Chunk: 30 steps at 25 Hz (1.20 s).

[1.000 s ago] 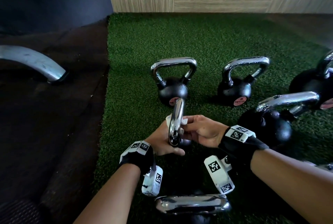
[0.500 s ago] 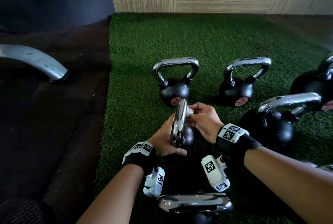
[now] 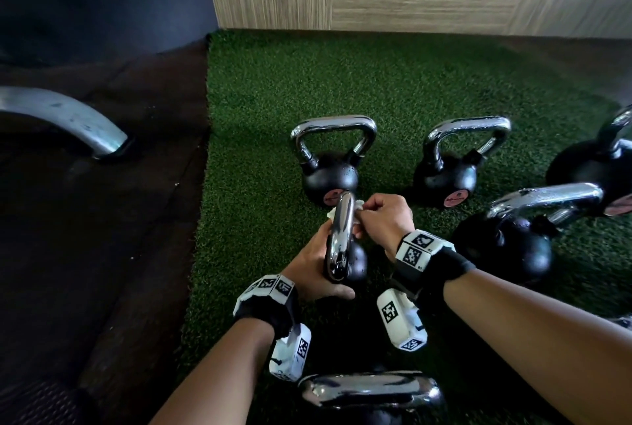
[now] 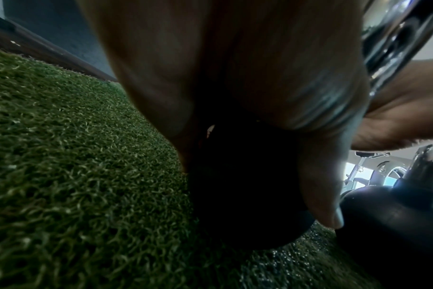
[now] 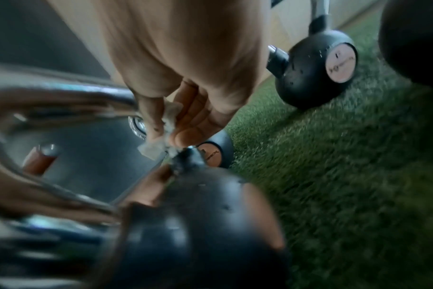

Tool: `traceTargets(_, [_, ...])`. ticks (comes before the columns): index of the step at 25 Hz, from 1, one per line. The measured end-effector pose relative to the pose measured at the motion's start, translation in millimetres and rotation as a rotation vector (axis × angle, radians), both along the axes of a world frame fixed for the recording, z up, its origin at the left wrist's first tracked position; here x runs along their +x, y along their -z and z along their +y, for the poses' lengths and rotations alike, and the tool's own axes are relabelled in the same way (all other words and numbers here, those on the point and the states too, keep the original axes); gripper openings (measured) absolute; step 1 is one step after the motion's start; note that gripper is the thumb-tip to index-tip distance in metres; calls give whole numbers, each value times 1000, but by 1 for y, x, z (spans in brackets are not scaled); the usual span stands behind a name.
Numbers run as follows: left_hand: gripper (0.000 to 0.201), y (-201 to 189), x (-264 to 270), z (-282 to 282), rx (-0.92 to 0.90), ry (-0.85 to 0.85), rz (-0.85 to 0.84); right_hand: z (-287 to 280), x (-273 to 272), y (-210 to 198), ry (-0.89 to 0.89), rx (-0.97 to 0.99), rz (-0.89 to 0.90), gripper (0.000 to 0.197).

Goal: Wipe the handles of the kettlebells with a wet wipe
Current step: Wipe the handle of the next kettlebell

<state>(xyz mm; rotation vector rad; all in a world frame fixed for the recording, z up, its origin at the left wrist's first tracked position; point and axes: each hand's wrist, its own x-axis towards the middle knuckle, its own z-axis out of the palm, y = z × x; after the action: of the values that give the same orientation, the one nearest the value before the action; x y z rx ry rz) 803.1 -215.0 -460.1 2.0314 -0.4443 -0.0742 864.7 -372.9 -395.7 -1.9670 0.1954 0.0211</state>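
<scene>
Fingertips (image 5: 183, 136) of the right hand (image 3: 379, 222) pinch a white wet wipe (image 3: 333, 214) against the far end of a chrome handle (image 3: 338, 240). The left hand (image 3: 307, 274) curls around the black kettlebell (image 3: 355, 265) beneath that handle, thumb across its near side. Two more kettlebells (image 3: 330, 171) (image 3: 444, 178) stand just beyond this handle on green turf (image 3: 273, 116).

Head view looks down over turf (image 3: 376, 89); wrist views sit close, all sharing chrome handle (image 3: 340, 236).
</scene>
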Motion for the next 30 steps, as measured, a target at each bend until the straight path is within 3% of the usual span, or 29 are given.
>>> traceTargets(5, [111, -10, -6, -6, 109, -39, -28, 4, -3, -3, -6, -40, 103, 16])
traceTargets(9, [126, -23, -11, -11, 244, -53, 66, 7, -9, -10, -57, -65, 165, 7])
traceTargets(11, [140, -30, -17, -9, 377, -21, 133, 2, -13, -18, -105, -198, 93, 8])
traceTargets(13, [152, -40, -28, -5, 444, -61, 155, -10, -14, -27, -244, -414, -131, 22])
traceTargets(16, [133, -62, -46, 2, 446, -237, -39, -23, -9, -44, -545, -594, -342, 56])
traceTargets(19, [100, -84, -51, -3, 550, -242, -181, -24, -8, -58, -690, -682, -390, 42])
traceTargets(22, [85, -98, -48, -11, 637, -203, -127, -27, -13, -68, -697, -715, -359, 25])
traceTargets(26, [88, -119, -28, 10, 785, -29, 59, -33, -24, -79, -667, -974, -278, 6])
traceTargets(30, [88, -128, -13, 28, 787, 98, 100, -42, -47, -80, -640, -1096, -362, 17])
